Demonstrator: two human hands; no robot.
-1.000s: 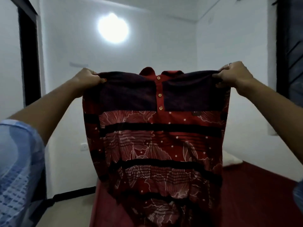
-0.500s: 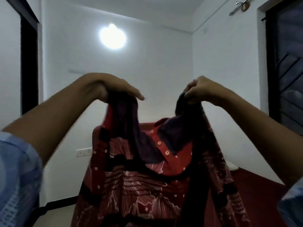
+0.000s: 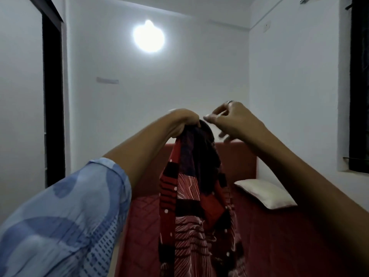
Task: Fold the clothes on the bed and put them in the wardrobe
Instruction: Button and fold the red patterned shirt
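Note:
A red and dark patterned shirt [image 3: 191, 206] hangs lengthwise, folded in half, in front of me above the bed [image 3: 279, 236]. My left hand [image 3: 182, 121] is closed on both shoulders bunched together at the top. Just to its right, my right hand [image 3: 229, 119] has its fingers spread and holds nothing, a ring on one finger. The shirt's lower end runs out of the bottom of the frame.
The bed has a red quilted cover, a red headboard [image 3: 239, 158] and a white pillow [image 3: 263, 193] at the right. A dark doorway [image 3: 53, 108] is at the left, a dark window [image 3: 359, 86] at the right, a wall lamp [image 3: 148, 37] ahead.
My hands came together from holding the shirt spread by its shoulders. The left hand took both shoulders and the right hand let go. The shirt now hangs doubled.

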